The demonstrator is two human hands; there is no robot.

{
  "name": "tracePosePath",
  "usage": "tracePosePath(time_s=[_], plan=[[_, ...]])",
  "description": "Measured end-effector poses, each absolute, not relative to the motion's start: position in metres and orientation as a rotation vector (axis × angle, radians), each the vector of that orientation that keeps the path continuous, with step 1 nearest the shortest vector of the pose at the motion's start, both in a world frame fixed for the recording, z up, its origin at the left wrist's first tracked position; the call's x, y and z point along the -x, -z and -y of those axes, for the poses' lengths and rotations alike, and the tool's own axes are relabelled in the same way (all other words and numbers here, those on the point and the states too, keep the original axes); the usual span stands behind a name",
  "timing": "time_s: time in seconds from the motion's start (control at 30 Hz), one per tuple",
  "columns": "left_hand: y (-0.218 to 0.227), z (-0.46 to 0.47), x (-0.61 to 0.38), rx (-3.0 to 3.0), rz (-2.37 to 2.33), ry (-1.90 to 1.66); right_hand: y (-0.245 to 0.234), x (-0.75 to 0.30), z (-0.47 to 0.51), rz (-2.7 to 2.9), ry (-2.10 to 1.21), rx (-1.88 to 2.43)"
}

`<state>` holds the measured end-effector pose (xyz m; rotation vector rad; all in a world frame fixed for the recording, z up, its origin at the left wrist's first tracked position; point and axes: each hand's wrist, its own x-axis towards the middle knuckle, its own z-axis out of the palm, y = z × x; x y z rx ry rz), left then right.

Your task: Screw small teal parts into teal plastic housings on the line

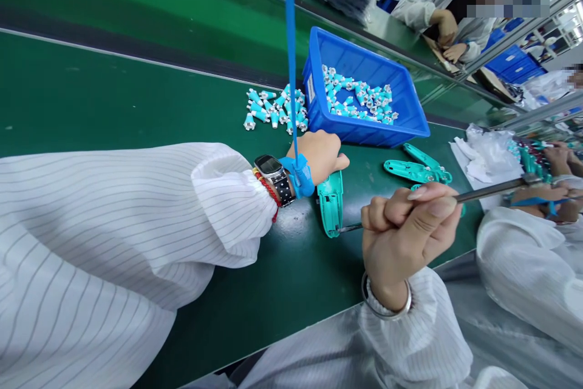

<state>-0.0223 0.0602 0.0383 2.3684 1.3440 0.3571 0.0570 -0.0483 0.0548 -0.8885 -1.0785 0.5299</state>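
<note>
My left hand (319,155), with a watch and a blue wrist strap, is closed at the far end of a teal plastic housing half (331,204). Its fingertips are largely hidden behind the hand. The housing lies on the green table with its hollow inside facing up. In my right hand (407,237), fingers curl around a slim metal tool (489,190) whose exact kind I cannot make out. The tool's thin tip touches or hovers just over the housing's near end. More teal housing halves (412,170) lie beyond my right hand, partly covered by it.
A blue bin (364,131) holds many small white-and-turquoise parts. A loose pile of such parts (276,108) lies left of it. The blue strap's cord (290,43) runs upward. Co-workers' hands (449,37) and sleeves (523,255) appear across and at right, near plastic bags (492,155).
</note>
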Motion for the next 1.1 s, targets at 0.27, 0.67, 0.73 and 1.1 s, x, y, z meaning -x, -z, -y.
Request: tracePosePath(time_s=[0.27, 0.67, 0.73, 1.1], plan=[[-0.044, -0.060, 0.025, -2.365, -1.421, -0.259, -0.047, -0.045, 0.063, 1.165, -0.394, 0.763], [-0.030, -0.029, 0.042, -2.406, -1.368, -0.108, -0.035, -0.099, -0.034, 1.631, -0.795, 1.392], [-0.029, -0.026, 0.046, -2.411, -1.356, -0.095, -0.030, -0.088, -0.050, 1.777, -0.739, 1.390], [-0.024, -0.022, 0.058, -2.250, -1.238, -0.186, -0.020, -0.017, -0.104, 2.191, -0.493, 1.579]])
